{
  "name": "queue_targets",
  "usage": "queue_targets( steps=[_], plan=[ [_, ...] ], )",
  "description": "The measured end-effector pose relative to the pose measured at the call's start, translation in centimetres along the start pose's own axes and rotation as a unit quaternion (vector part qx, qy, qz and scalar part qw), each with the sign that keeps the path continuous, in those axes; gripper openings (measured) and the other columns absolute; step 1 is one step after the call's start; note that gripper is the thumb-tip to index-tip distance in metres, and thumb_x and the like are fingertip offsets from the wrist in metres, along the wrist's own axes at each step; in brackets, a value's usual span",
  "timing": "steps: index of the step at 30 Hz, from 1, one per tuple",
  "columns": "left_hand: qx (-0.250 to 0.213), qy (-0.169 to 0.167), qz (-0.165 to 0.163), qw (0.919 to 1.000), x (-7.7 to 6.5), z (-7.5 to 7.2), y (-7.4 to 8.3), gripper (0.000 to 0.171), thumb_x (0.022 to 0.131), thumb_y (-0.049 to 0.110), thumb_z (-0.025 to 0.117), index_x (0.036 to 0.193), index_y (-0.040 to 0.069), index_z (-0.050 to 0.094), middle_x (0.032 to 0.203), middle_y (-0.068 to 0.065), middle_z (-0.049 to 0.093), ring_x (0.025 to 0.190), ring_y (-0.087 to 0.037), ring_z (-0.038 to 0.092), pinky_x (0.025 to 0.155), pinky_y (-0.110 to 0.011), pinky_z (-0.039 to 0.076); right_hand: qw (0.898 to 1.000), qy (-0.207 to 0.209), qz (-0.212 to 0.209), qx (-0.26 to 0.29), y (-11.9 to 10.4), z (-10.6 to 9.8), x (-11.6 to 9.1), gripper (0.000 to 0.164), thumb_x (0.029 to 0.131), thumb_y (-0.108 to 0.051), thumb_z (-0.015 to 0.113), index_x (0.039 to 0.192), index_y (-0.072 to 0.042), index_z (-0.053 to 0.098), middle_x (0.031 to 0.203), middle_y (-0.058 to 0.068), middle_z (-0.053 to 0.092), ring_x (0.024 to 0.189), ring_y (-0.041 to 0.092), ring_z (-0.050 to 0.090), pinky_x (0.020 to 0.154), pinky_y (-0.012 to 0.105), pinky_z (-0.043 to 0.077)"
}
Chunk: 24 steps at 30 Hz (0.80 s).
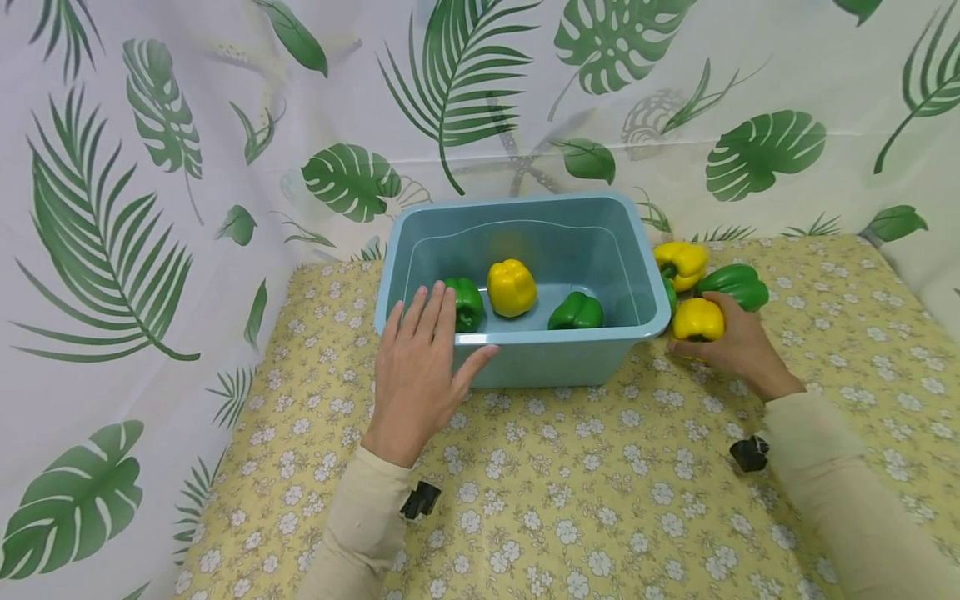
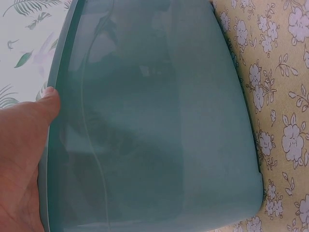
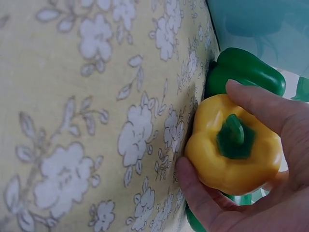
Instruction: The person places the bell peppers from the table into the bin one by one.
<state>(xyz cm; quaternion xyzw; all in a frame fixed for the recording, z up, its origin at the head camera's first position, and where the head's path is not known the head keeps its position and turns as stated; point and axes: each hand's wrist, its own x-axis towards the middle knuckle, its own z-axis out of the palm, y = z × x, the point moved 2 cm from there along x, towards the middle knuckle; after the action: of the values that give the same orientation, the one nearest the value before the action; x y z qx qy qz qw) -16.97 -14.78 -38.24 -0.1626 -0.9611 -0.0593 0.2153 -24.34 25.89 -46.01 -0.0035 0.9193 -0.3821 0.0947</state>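
Observation:
A blue-grey plastic bin (image 1: 540,362) stands against the back cloth. Inside it lie a yellow bell pepper (image 1: 512,288) and two green ones, a left green pepper (image 1: 467,305) and a right green pepper (image 1: 576,312). My left hand (image 1: 420,375) rests on the bin's front rim with its fingers straight; the thumb (image 2: 48,104) lies along the rim in the left wrist view. To the right of the bin, my right hand (image 1: 738,346) grips a yellow bell pepper (image 3: 231,145) between thumb and fingers, its green stem facing the wrist camera.
Beside the held pepper sit another yellow pepper (image 1: 684,263), a green pepper (image 1: 737,287) and a partly hidden green pepper (image 3: 244,72) close to the bin wall. A yellow floral cloth (image 1: 525,500) covers the table. Leaf-print cloth (image 1: 480,108) hangs behind and at the left.

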Motion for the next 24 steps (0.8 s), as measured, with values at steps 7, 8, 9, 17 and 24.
queue_targets(
  steps=[7, 8, 9, 17, 24],
  plan=[
    [-0.002, -0.006, -0.001, 1.0000, -0.04, -0.08, -0.04, 0.087, 0.098, 0.063, 0.052, 0.157, 0.000, 0.034, 0.159, -0.016, 0.038, 0.148, -0.031, 0.034, 0.125, -0.047, 0.018, 1.000, -0.007, 0.009, 0.017, 0.03, 0.25, 0.00, 0.113, 0.087, -0.033, 0.082, 0.160, 0.003, 0.005, 0.148, 0.041, 0.028, 0.125, 0.054, 0.040, 0.095, 0.068, 0.043],
    [-0.003, -0.007, -0.001, 1.0000, -0.04, -0.08, -0.06, 0.087, 0.099, 0.063, 0.052, 0.157, 0.001, 0.034, 0.159, -0.016, 0.038, 0.148, -0.031, 0.034, 0.125, -0.047, 0.017, 1.000, -0.007, 0.010, 0.020, 0.04, 0.27, 0.01, 0.113, 0.087, -0.033, 0.082, 0.160, 0.003, 0.004, 0.148, 0.041, 0.028, 0.125, 0.054, 0.040, 0.095, 0.068, 0.043],
    [-0.004, -0.007, -0.001, 1.0000, -0.04, -0.08, -0.07, 0.087, 0.099, 0.063, 0.052, 0.157, 0.000, 0.034, 0.159, -0.017, 0.038, 0.148, -0.031, 0.034, 0.125, -0.047, 0.017, 1.000, -0.006, 0.010, 0.020, 0.06, 0.30, 0.04, 0.113, 0.087, -0.032, 0.082, 0.160, 0.003, 0.005, 0.148, 0.041, 0.028, 0.125, 0.054, 0.040, 0.095, 0.068, 0.043],
    [-0.002, -0.005, -0.002, 1.0000, 0.03, -0.09, 0.00, 0.087, 0.098, 0.062, 0.053, 0.156, 0.000, 0.036, 0.159, -0.016, 0.038, 0.148, -0.031, 0.034, 0.125, -0.047, 0.018, 1.000, -0.006, 0.000, 0.030, 0.20, 0.22, -0.02, 0.110, 0.087, -0.030, 0.083, 0.160, 0.003, 0.008, 0.144, 0.039, 0.032, 0.121, 0.052, 0.043, 0.091, 0.063, 0.046],
    [-0.003, -0.004, -0.003, 1.0000, 0.02, 0.00, 0.03, 0.087, 0.098, 0.062, 0.054, 0.156, 0.000, 0.037, 0.159, -0.016, 0.039, 0.148, -0.031, 0.034, 0.125, -0.047, 0.017, 0.999, -0.005, -0.014, 0.029, 0.17, 0.16, -0.30, 0.106, 0.087, -0.024, 0.082, 0.159, 0.005, 0.010, 0.143, 0.039, 0.033, 0.120, 0.052, 0.044, 0.089, 0.061, 0.046]
  ],
)
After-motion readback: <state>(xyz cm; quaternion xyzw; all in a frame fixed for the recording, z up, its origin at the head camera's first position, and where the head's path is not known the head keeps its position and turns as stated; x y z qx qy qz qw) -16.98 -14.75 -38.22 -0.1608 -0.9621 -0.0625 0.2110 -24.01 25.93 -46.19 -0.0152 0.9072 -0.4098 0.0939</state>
